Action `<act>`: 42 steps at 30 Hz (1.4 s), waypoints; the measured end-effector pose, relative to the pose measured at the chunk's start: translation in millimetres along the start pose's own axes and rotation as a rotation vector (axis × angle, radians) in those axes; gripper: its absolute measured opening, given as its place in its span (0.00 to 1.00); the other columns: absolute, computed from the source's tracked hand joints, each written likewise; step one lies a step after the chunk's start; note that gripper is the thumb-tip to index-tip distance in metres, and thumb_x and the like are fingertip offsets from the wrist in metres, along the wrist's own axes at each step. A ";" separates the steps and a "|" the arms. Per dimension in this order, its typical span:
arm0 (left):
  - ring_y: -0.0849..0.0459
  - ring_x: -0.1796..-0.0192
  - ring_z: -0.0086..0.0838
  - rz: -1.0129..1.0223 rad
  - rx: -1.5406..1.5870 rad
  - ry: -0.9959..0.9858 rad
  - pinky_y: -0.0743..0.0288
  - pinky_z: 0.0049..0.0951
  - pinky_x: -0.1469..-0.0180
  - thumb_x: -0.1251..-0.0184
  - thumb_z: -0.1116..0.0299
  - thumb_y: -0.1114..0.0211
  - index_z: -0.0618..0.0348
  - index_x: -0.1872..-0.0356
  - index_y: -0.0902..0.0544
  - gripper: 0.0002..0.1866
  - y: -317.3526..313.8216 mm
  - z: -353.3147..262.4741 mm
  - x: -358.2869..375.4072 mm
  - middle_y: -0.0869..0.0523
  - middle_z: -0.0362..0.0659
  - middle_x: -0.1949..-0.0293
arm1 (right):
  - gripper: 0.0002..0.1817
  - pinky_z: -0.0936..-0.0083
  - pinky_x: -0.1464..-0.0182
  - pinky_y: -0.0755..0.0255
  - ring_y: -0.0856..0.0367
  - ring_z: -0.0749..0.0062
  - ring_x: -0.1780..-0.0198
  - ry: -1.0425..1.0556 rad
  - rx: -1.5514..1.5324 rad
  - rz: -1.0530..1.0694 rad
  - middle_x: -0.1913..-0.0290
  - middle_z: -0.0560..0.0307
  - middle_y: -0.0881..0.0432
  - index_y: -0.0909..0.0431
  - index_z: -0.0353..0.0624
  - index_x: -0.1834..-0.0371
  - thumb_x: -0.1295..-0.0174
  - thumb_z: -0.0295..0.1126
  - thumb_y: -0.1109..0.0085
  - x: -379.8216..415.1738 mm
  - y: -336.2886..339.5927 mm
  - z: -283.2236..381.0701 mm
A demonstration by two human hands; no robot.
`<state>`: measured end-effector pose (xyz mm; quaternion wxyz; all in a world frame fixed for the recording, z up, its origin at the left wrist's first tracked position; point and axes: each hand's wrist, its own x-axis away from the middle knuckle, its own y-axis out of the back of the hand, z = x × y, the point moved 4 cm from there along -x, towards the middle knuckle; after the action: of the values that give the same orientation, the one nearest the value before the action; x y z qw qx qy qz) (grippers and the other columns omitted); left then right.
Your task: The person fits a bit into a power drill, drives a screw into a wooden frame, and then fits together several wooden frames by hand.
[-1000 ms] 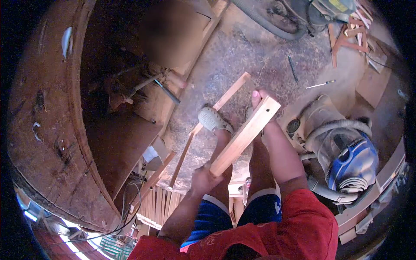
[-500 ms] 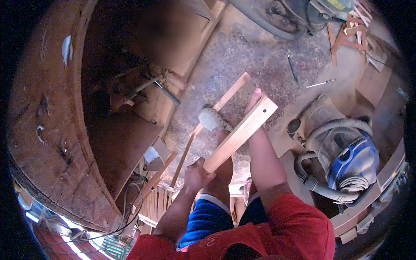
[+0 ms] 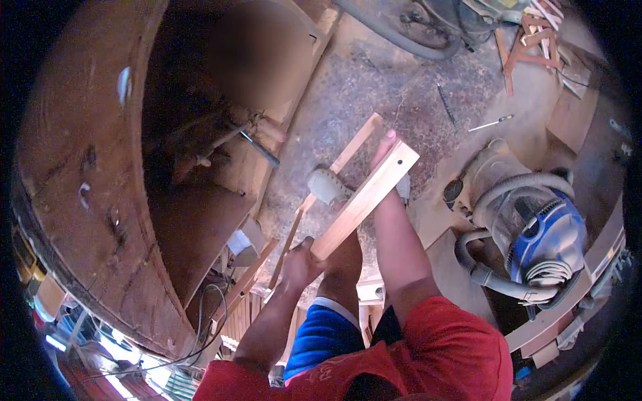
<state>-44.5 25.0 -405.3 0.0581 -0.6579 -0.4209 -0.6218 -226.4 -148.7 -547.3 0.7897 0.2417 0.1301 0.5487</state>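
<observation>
A pale wooden board (image 3: pixel 364 200) slants across the middle of the view, held up in front of my legs. Its far end has a small dark hole near the corner. My left hand (image 3: pixel 302 264) is wrapped round the near, lower end. At the far end my right hand (image 3: pixel 383 150) grips from behind, its thumb along the edge and the other fingers hidden by the wood. Below, a thin wooden strip (image 3: pixel 354 144) runs past my grey shoe (image 3: pixel 328 186), which overlaps it in this view.
A dusty vacuum cleaner with a blue top (image 3: pixel 552 230) and a coiled hose stands at the right. A screwdriver (image 3: pixel 491 123) and a dark thin rod (image 3: pixel 446 103) lie on the floor (image 3: pixel 361 73). Wood offcuts (image 3: pixel 528 50) are piled at the top right. A large brown wooden panel (image 3: pixel 80 154) fills the left.
The board and both hands have shifted slightly toward me and to the left. A second shoe now shows behind my right forearm. The grip of both hands stays the same.
</observation>
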 end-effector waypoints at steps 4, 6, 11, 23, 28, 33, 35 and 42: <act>0.15 0.65 0.47 -0.016 0.009 -0.012 0.23 0.45 0.60 0.58 0.58 0.31 0.59 0.59 0.24 0.24 -0.1 4.0 2.4 0.16 0.53 0.72 | 0.10 0.67 0.63 0.29 0.25 0.65 0.68 0.068 -0.051 0.192 0.70 0.52 0.23 0.27 0.41 0.67 0.47 0.31 0.35 -10.6 21.5 0.5; 0.16 0.63 0.48 -0.047 -0.004 -0.052 0.23 0.46 0.58 0.57 0.58 0.32 0.58 0.57 0.25 0.24 2.6 1.8 8.1 0.16 0.54 0.69 | 0.23 0.69 0.46 0.30 0.25 0.64 0.49 -0.003 -0.147 0.473 0.52 0.48 0.23 0.27 0.38 0.51 0.51 0.28 0.33 -13.2 49.0 -5.4; 0.18 0.54 0.50 -0.027 0.027 0.054 0.25 0.47 0.50 0.49 0.60 0.36 0.54 0.48 0.26 0.24 9.0 4.4 16.6 0.16 0.55 0.59 | 0.38 0.64 0.32 0.43 0.39 0.60 0.32 0.238 0.228 0.691 0.34 0.43 0.38 0.44 0.35 0.32 0.48 0.21 0.39 -7.2 155.1 15.6; 0.16 0.53 0.42 -0.391 0.248 -0.103 0.24 0.42 0.50 0.46 0.67 0.38 0.58 0.54 0.21 0.17 5.0 4.4 46.3 0.16 0.51 0.57 | 0.36 0.52 0.33 0.44 0.38 0.48 0.34 1.160 0.646 1.384 0.35 0.45 0.35 0.36 0.44 0.35 0.52 0.28 0.37 115.6 67.8 218.4; 0.20 0.47 0.43 -0.501 0.291 -0.122 0.27 0.42 0.45 0.48 0.66 0.37 0.58 0.51 0.23 0.20 -13.8 12.9 42.2 0.18 0.50 0.53 | 0.22 0.57 0.48 0.28 0.22 0.43 0.51 0.919 1.088 1.756 0.55 0.35 0.21 0.26 0.39 0.48 0.48 0.32 0.40 126.2 28.0 190.7; 0.29 0.39 0.46 -0.936 0.771 -0.169 0.36 0.43 0.36 0.50 0.59 0.31 0.57 0.46 0.24 0.29 -20.9 51.7 140.7 0.24 0.52 0.44 | 0.17 0.56 0.52 0.28 0.22 0.42 0.54 1.190 0.757 1.719 0.57 0.36 0.21 0.25 0.39 0.55 0.49 0.30 0.41 125.1 29.6 188.3; 0.29 0.40 0.46 -0.799 0.933 0.135 0.35 0.42 0.38 0.50 0.64 0.32 0.58 0.47 0.24 0.26 -57.2 99.0 171.6 0.25 0.54 0.43 | 0.16 0.56 0.52 0.28 0.23 0.41 0.55 1.206 0.803 1.719 0.57 0.36 0.22 0.26 0.38 0.56 0.50 0.29 0.42 131.2 28.4 192.6; 0.27 0.41 0.49 -0.934 1.036 0.647 0.31 0.42 0.42 0.47 0.73 0.38 0.56 0.42 0.28 0.26 -192.2 233.7 123.7 0.24 0.56 0.44 | 0.21 0.56 0.53 0.28 0.23 0.41 0.55 1.084 1.079 1.613 0.60 0.37 0.22 0.30 0.38 0.54 0.54 0.26 0.40 158.1 31.5 206.3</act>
<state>-0.9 347.6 -435.3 0.2105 -0.0860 -0.8548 -0.4665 -97.1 -42.2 -346.1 -0.1688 0.2956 0.4844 0.8059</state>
